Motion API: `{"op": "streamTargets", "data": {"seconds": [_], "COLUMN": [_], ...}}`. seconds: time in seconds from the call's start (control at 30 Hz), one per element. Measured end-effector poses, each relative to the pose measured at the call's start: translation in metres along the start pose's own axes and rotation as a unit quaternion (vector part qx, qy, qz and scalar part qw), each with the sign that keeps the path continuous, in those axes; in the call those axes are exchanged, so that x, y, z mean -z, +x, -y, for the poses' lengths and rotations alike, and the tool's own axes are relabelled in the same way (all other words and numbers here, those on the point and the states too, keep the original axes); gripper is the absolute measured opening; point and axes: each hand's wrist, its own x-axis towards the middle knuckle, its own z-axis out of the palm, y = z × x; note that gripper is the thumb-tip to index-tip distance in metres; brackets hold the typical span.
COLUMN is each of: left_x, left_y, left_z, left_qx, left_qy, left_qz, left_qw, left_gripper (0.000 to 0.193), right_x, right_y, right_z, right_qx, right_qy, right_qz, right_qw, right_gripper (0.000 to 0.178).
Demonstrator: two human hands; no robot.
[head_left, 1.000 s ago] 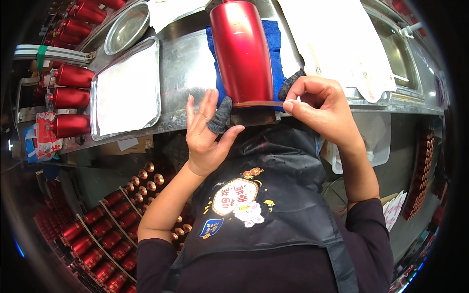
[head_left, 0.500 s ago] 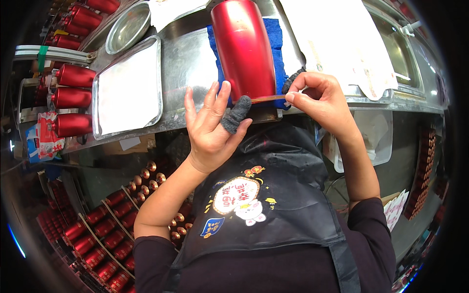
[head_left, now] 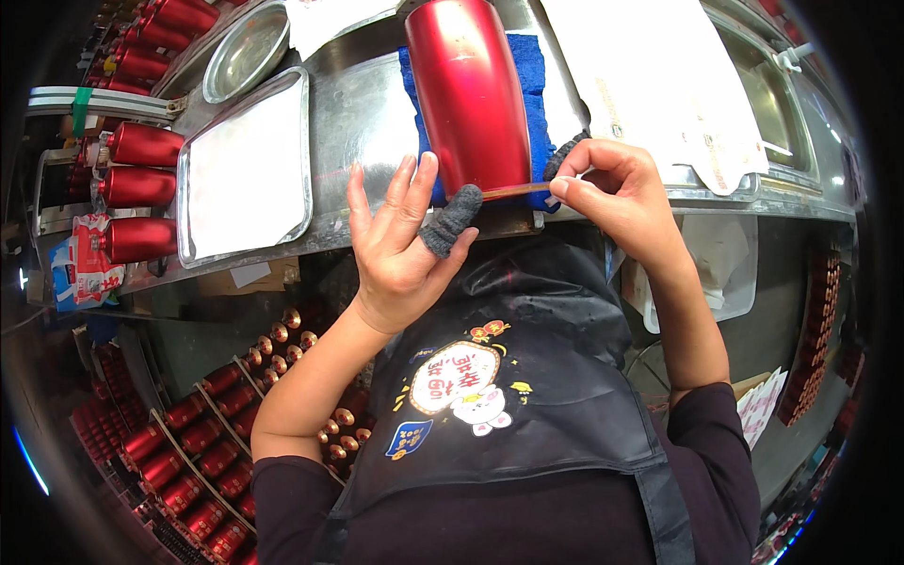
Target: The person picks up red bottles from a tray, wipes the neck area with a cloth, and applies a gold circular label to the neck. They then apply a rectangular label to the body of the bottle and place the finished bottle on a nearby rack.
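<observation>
A glossy red bottle [head_left: 468,99] lies on a blue cloth [head_left: 533,85], its near end at the bench edge. My right hand [head_left: 626,193] pinches the end of a thin brownish-gold strip [head_left: 535,189], which stretches along the bottle's near end. My left hand [head_left: 395,264] has its fingers spread. A grey knitted cover [head_left: 452,221] wraps its index finger, whose tip rests at the strip's other end against the bottle. Another dark knitted cover [head_left: 567,153] is on my right index finger.
A metal tray with a white sheet [head_left: 243,179] and a round metal bowl [head_left: 247,52] stand at left. Red bottles [head_left: 141,188] line the far left, with more in racks [head_left: 202,438] below. White paper [head_left: 659,85] covers the bench at right, above a translucent bin [head_left: 734,268].
My left hand has shifted slightly left, its fingers still spread. The right hand keeps its pinch on the strip, and the bottle looks almost unchanged.
</observation>
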Motion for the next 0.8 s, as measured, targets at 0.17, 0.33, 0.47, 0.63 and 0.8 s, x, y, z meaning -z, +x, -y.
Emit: {"op": "streamTargets", "data": {"seconds": [0.17,0.33,0.47,0.63,0.8], "left_x": [0.005,-0.003,-0.026,-0.024,-0.007], "left_y": [0.016,0.035,0.048,0.030,-0.004], "left_z": [-0.006,-0.011,-0.007,0.002,0.004], "left_qx": [-0.021,-0.062,-0.074,0.046,0.072], "left_qy": [0.023,0.058,0.098,-0.054,-0.069], "left_qz": [0.015,-0.026,-0.058,-0.081,-0.044], "left_qw": [0.999,0.996,0.991,0.994,0.994], "left_gripper": [0.043,0.025,0.029,0.064,0.056], "right_x": [0.001,-0.003,-0.005,-0.003,-0.002], "right_y": [0.001,0.005,0.004,0.002,-0.001], "right_z": [-0.006,-0.011,-0.012,-0.004,0.008], "right_qx": [-0.004,-0.018,-0.057,-0.025,-0.046], "right_qy": [0.000,-0.002,-0.011,-0.063,0.025], "right_qz": [0.002,0.010,0.012,0.023,0.024], "right_qw": [1.000,1.000,0.998,0.997,0.998], "right_gripper": [0.011,0.011,0.012,0.013,0.011]}}
